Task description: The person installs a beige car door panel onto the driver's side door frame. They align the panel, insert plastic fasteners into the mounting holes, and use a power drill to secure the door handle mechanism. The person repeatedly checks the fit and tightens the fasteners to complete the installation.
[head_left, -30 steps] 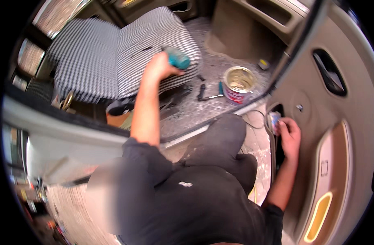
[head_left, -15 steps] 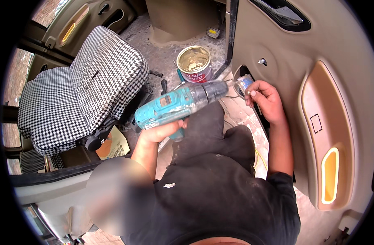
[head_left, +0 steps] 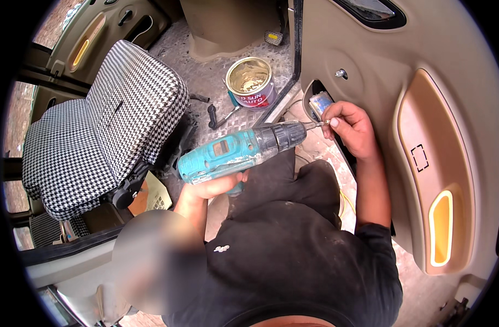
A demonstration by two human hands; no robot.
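Observation:
My left hand (head_left: 211, 187) is wrapped round the grip of a teal and black cordless drill (head_left: 222, 154), which points right and slightly up. A thin bit sticks out of its chuck and reaches the fingers of my right hand (head_left: 352, 129). Those fingers pinch a small screw (head_left: 326, 123) at the bit's tip; most of it is hidden. Just behind the right hand, a small clear and blue packet (head_left: 320, 102) sits in an opening of the beige door panel (head_left: 369, 60).
A paint can (head_left: 250, 90) with a hammer-like tool (head_left: 223, 117) beside it stands on the cab floor. At left is a houndstooth seat (head_left: 132, 103), with a paper (head_left: 157, 193) under it. The door's armrest (head_left: 424, 125) lies to the right.
The drill has swung down a little and its bit now meets the screw in my right fingers, where a gap showed before. The whole view has shifted slightly.

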